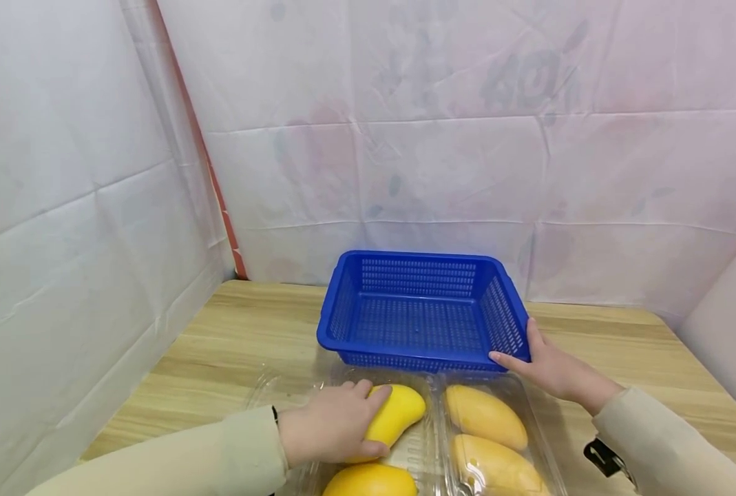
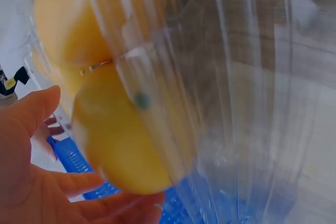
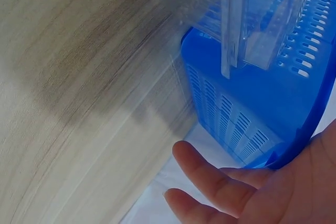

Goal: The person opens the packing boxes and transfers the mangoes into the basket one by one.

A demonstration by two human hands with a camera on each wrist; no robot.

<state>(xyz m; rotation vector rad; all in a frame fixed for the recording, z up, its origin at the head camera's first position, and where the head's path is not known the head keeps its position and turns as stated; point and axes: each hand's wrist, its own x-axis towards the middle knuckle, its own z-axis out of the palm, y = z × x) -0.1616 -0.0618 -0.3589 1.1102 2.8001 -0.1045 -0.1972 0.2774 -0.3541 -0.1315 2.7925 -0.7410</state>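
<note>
My left hand point(image 1: 337, 421) grips a yellow mango point(image 1: 398, 417) in a clear plastic container point(image 1: 429, 441), its thumb on the near side and fingers over the far side. In the left wrist view, the mango point(image 2: 131, 135) shows partly through ribbed plastic. A second yellow mango point(image 1: 370, 480) lies just nearer. At the blue basket point(image 1: 337, 303), my right hand point(image 1: 553, 368) holds the front right corner, thumb at the front rim and fingers along the outer right side. The fingers point(image 3: 210, 174) appear loosely bent outside the basket in the right wrist view.
Two paler orange mangoes point(image 1: 488, 417) sit in the container's right-hand part. A transparent plastic flap point(image 1: 281, 389) spreads left of the left hand. Behind the basket rises a white sheet wall point(image 1: 442, 179). The wooden table point(image 1: 250, 317) extends left and right.
</note>
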